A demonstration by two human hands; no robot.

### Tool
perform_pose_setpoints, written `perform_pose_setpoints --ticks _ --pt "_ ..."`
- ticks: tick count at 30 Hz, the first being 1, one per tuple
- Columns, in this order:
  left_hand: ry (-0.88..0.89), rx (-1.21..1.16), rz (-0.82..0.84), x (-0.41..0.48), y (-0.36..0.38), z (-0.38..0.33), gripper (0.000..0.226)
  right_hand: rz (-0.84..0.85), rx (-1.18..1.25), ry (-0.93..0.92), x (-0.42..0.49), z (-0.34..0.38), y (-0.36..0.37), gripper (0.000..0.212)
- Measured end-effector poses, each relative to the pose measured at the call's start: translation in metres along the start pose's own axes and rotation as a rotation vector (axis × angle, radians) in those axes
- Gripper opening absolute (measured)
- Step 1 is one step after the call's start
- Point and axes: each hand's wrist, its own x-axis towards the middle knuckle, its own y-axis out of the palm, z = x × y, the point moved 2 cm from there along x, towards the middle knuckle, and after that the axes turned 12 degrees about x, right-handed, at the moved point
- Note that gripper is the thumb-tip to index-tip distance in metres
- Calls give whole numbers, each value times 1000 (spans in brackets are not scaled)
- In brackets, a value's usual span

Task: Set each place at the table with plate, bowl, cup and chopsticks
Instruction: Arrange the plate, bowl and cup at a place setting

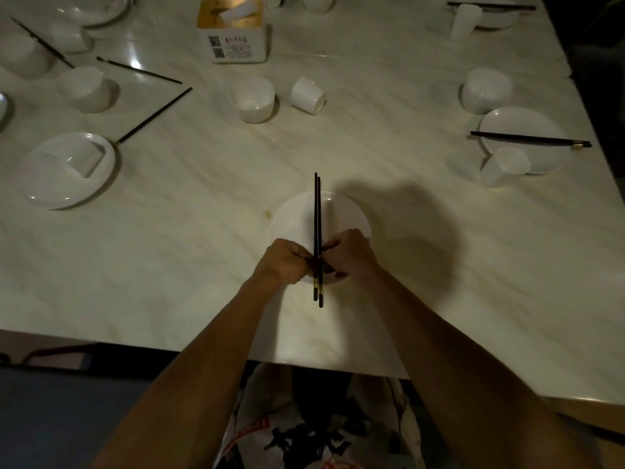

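Both hands meet over the near plate [348,211], which sits close to the near edge of the table [169,265], about midway along it. The left hand [285,262] and the right hand [350,253] each pinch the black chopstick pair [317,225] with curled fingers, close to its gold-banded end. The two sticks lie side by side across the plate's middle, pointing at the far edge, with their tips just past the far rim. Whether they rest on the plate or hang just above it cannot be told. Toward the table's middle a small bowl [252,98] stands upright, with a tipped cup [307,95] lying on its side just beside it. By the right edge, the right plate [541,123] carries a second chopstick pair [531,139] across it, with a right cup [504,165] at its near rim and a right bowl [485,89] just beyond. Toward the left edge, the left plate [50,187] holds a fallen cup [84,162]. A loose chopstick [155,115] reaches from its rim toward the middle. A tissue box [235,38] stands near the far edge.
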Motion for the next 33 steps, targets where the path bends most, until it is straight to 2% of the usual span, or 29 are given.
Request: perform_pose_setpoints --ticks 24,27,31,33 --pt "-16 29 6 6 2 5 14 -73 21 -77 0 -1 4 12" --pt "-46 40 -29 10 -8 7 2 -160 53 -64 -1 5 -4 8" --pt "-73 -13 -156 30 -39 4 23 -258 12 -144 13 25 -22 14" --pt "-44 23 -242 39 -58 -7 18 -266 -40 -155 25 40 -29 17"
